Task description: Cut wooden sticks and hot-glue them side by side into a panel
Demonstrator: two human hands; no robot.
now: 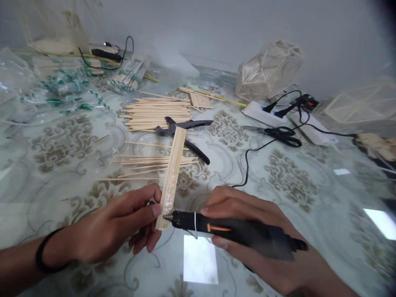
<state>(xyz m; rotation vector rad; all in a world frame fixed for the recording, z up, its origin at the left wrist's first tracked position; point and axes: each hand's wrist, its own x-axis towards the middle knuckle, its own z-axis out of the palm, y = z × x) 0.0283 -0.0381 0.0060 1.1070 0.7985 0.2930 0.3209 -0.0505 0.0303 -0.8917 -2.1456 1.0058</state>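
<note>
My left hand [130,222] grips the near end of a flat strip of wooden sticks [173,169] laid side by side. Shiny glue covers the lower half of the strip, which points away from me. In my right hand [256,231] is a black hot glue gun [241,231], held from the side. Its metal nozzle meets the strip near my left fingertips. Beyond the strip's far end, black-handled pliers [198,149] rest across a pile of loose wooden sticks [157,112]. Several thinner sticks [145,161] lie scattered closer to me, partly behind the strip.
White power strips [266,114] with black plugs stand at the right, near black-handled scissors [281,134]. Wooden stick frames [270,70] sit at the back right. Plastic-wrapped stick bundles [131,75] and green-marked wrappers [68,84] cover the back left. A black cord [246,165] crosses the patterned tabletop.
</note>
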